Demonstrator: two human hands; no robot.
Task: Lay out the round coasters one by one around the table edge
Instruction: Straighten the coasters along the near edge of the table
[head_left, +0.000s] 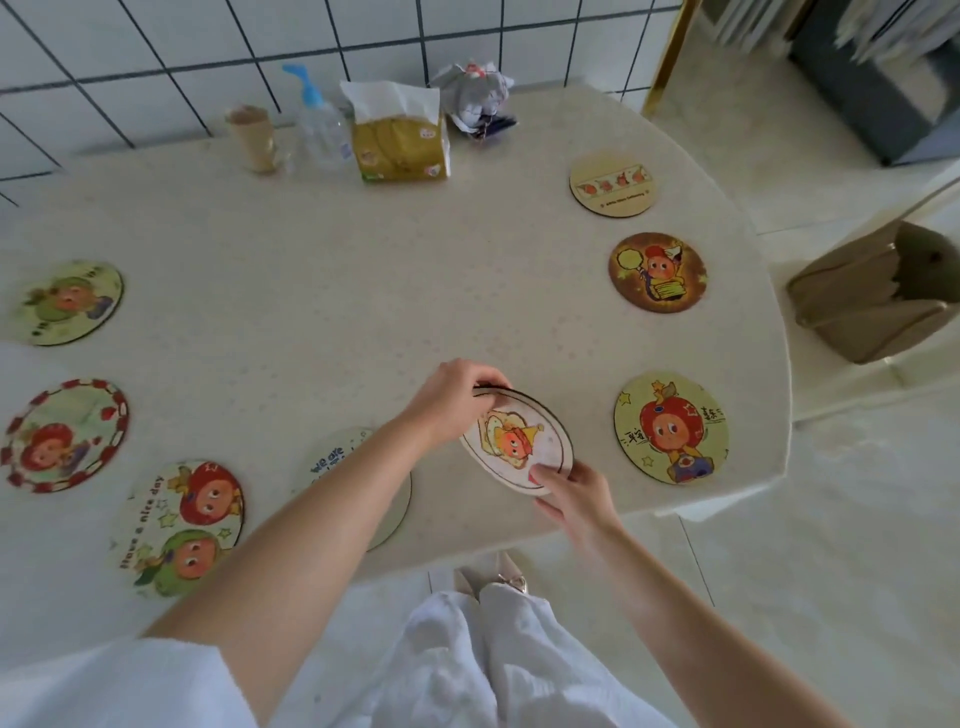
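Coasters are ringing the desk (415, 291) edge, and 1 more round coaster (519, 441) is sitting between both hands right now, tilted, near the front edge. Left hand (447, 400) is reaching across from the left, its fingers (483, 376) curling over the far rim of that coaster. Right hand (576, 499) is pinching the near rim, thumb on the printed face, fingers underneath. There may be a 2nd coaster stacked beneath it at the far rim, but I cannot tell for sure.

Just right of the fingers, a red-haired coaster (671, 428) is lying flat. Farther beyond it, a dark brown coaster (657, 273) and a pale coaster (613, 183) are lining the right edge. Left of the fingers, a blue-lettered coaster (358, 457) is partly hidden under the left forearm. Further left, a 2-character coaster (182, 527), a red-bordered coaster (65, 436) and a green coaster (67, 302) are curving along the edge.

Well beyond the fingers, by the tiled wall, a tissue pack (400, 140), a pump bottle (319, 122) and a paper cup (252, 135) are standing together.
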